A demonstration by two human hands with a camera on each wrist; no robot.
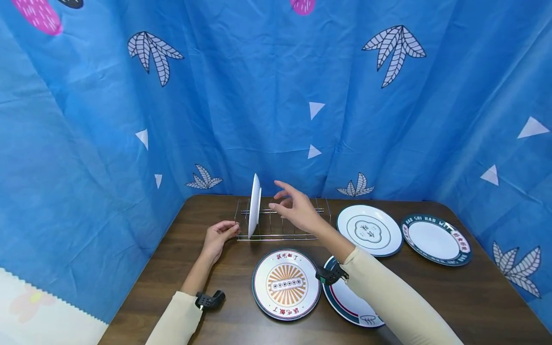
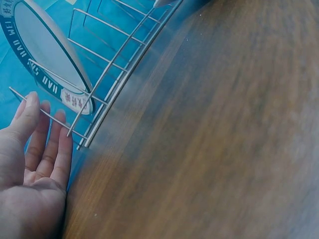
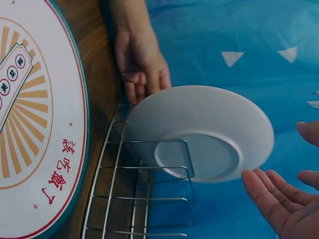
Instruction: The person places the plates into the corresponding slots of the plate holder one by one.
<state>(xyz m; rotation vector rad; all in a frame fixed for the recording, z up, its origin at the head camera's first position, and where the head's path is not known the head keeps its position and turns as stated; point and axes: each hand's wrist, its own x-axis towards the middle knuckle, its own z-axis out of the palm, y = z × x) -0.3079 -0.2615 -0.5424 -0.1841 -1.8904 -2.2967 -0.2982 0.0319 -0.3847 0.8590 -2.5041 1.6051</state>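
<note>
A wire dish rack (image 1: 284,236) stands at the back of the table, and one plate (image 1: 255,206) is upright in its left part. That plate shows a plain white back in the right wrist view; its lettered green rim faces the left wrist camera. My left hand (image 1: 217,239) pinches the wire at the rack's left end between thumb and fingers. Right of the upright plate, my right hand (image 1: 297,208) is held above the rack with fingers spread and nothing in them. In the right wrist view its fingertips are close to the plate's edge.
In front of the rack lies a sunburst-patterned plate (image 1: 286,285). Another plate (image 1: 353,299) is partly under the right forearm. Two more, a white plate (image 1: 370,230) and a green-rimmed plate (image 1: 435,239), lie at right. A blue curtain (image 1: 267,96) hangs behind the table.
</note>
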